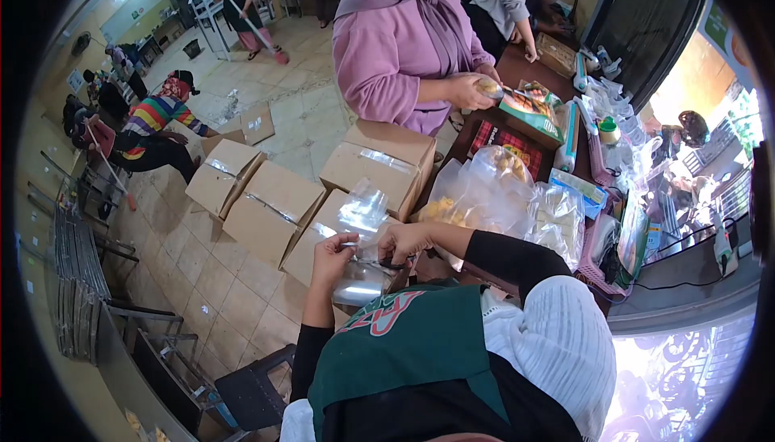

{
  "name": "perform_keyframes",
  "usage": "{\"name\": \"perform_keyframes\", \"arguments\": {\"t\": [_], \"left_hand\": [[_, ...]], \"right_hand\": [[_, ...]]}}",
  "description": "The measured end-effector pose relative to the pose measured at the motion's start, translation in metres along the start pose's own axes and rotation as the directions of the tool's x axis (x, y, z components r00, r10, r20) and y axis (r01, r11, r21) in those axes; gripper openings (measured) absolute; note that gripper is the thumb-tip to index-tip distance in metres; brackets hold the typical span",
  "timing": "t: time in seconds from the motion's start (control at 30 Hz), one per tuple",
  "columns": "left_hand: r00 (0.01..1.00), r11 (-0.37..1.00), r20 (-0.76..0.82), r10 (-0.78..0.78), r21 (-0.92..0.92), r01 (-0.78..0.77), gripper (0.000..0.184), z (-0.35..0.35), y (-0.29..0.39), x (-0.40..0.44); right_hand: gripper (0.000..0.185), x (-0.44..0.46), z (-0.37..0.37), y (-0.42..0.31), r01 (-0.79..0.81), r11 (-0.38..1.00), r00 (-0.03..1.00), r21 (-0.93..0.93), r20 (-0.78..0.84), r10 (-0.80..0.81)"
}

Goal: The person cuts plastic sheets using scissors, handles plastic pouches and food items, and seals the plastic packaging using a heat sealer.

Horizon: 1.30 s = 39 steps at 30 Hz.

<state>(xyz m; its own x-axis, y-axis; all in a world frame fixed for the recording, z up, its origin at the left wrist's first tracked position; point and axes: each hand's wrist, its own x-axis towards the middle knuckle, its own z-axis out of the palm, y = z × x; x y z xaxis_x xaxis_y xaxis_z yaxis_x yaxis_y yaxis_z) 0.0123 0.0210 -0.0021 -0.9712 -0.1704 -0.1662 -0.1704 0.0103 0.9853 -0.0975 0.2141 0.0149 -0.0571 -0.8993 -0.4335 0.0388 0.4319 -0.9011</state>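
My right hand is closed round dark-handled scissors, with the blades pointing left toward my other hand. My left hand is closed, its fingers pinching the edge of a clear, shiny plastic sheet. That plastic lies over the cardboard box in front of me, and more of it shows below my hands. Beside my right forearm stand clear plastic bags with yellow pieces inside.
Taped cardboard boxes stand in a row to the left. Across from me a person in a pink top holds a small item over a colourful carton. Pink baskets line the right side. A black stool stands lower left.
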Motion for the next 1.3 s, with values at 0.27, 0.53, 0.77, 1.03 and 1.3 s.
{"name": "perform_keyframes", "arguments": {"t": [0.27, 0.53, 0.77, 1.03, 1.3], "left_hand": [[0.998, 0.994, 0.017, -0.060, -0.093, 0.062, 0.029, -0.003, -0.005, -0.002], [0.997, 0.983, 0.018, -0.069, -0.168, 0.071, 0.023, -0.003, -0.001, 0.000], [0.965, 0.852, 0.186, -0.187, -0.458, 0.254, 0.085, -0.009, 0.004, 0.001], [0.967, 0.819, 0.214, -0.137, -0.524, 0.232, 0.107, -0.016, 0.011, -0.001], [0.948, 0.748, 0.319, -0.007, -0.627, 0.217, 0.111, -0.020, 0.008, -0.004]], "right_hand": [[0.030, -0.002, 0.002, -0.004, -0.014, 0.999, 1.000, -0.034, 0.004, 0.015], [0.030, 0.001, 0.000, -0.001, 0.017, 0.999, 1.000, -0.048, -0.005, -0.017], [0.037, -0.001, -0.001, -0.005, -0.025, 0.997, 0.998, -0.080, -0.063, 0.020], [0.038, -0.003, 0.005, -0.014, -0.062, 0.991, 0.996, 0.121, -0.054, 0.069], [0.038, -0.004, 0.002, -0.013, -0.053, 0.990, 0.998, 0.132, -0.037, 0.059]]}}
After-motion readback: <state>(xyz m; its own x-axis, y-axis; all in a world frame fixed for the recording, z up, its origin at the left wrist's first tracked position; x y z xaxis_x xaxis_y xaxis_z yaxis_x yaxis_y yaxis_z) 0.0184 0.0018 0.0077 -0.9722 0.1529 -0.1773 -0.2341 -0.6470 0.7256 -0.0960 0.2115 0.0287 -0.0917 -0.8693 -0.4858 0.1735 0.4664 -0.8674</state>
